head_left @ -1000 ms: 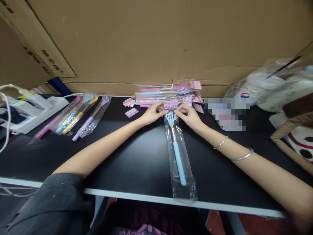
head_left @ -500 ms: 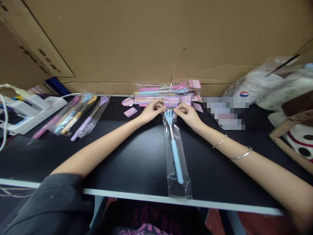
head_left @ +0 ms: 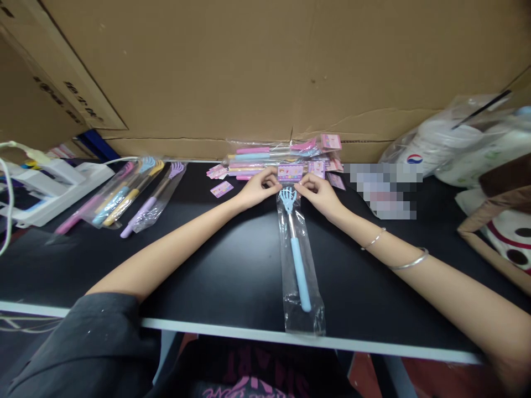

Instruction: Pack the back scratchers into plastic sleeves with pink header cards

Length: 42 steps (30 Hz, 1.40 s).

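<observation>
A blue back scratcher [head_left: 300,271] lies in a clear plastic bag [head_left: 289,309] in front of me, its claw end pointing away. Across the top of the bag sits a pink and purple header card [head_left: 290,172]. My left hand [head_left: 262,187] pinches the left lower corner of the card where it meets the bag. At the opposite corner, the thumb and fingers of my right hand [head_left: 316,193] are closed the same way. Exactly how the card is fixed to the bag cannot be made out.
Behind my hands lies a pile of bagged back scratchers [head_left: 269,155] with cards. A loose card [head_left: 222,189] is left of them. Several more bagged scratchers [head_left: 143,207] lie beside a white power strip [head_left: 70,193]. A bagged cup [head_left: 440,143] stands right, against cardboard [head_left: 265,72].
Almost nothing differs. Both hands keep their pinch on the header card, and the bagged back scratcher stays in place.
</observation>
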### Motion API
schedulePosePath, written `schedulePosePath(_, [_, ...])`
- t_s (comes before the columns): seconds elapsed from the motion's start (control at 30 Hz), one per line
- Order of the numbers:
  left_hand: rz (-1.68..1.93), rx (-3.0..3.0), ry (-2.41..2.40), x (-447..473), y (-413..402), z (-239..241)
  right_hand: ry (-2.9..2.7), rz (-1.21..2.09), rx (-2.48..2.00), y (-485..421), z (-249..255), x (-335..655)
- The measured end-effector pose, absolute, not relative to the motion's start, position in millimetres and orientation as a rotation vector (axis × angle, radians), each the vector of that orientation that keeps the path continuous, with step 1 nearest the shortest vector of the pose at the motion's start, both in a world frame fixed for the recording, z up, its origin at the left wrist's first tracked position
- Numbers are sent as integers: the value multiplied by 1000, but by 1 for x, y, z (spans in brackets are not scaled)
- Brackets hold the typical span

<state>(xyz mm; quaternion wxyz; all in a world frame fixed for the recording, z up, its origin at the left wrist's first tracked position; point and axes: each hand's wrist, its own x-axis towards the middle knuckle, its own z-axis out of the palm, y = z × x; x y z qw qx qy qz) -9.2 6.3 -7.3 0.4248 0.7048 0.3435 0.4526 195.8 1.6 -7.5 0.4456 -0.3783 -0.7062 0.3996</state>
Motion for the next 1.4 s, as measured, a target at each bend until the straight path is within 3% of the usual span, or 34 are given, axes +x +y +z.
schedulePosePath(1.4, [1067,1826,857,-8,4,-8,-1689,1013,-912,-3,-1,196])
